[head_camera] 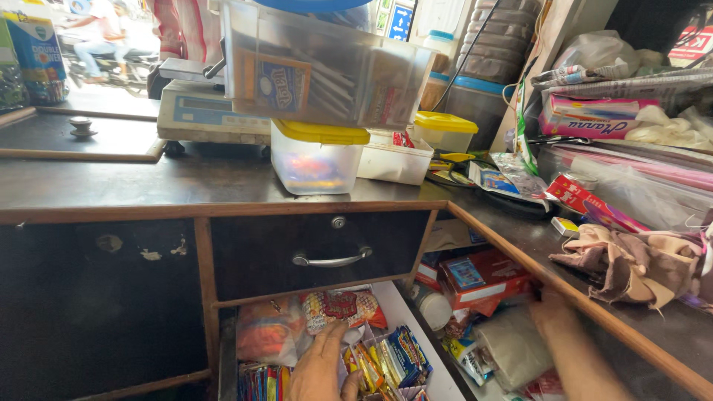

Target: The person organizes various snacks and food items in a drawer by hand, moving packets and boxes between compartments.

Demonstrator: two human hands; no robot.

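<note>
Head view of a shop counter (186,182) of dark wood, with a closed drawer (319,252) below its front edge and an open white compartment (416,334) under the drawer.

Left hand (319,367): low in the open compartment, palm down, fingers spread and resting on a row of small coloured sachets (386,360); touching rather than gripping, no sachet closed in the fingers. Sachets standing on edge and packed tight against the compartment's right wall, presumably for flipping through like cards.

Right hand (553,312): pushed under the counter's right-hand edge, on or just past a pale plastic-wrapped bundle (512,345); fingers hidden by the edge and the goods, so open or closed cannot be told. Just beside, a red carton (483,278) lying flat.

On the counter: yellow-lidded clear tub (316,160) near the front edge, a larger clear box (319,63) stacked above it, a weighing scale (204,111) behind to the left. At the right edge, crumpled cloth (639,263) draped over the rim; further back, stacked papers and packets (616,119).
</note>
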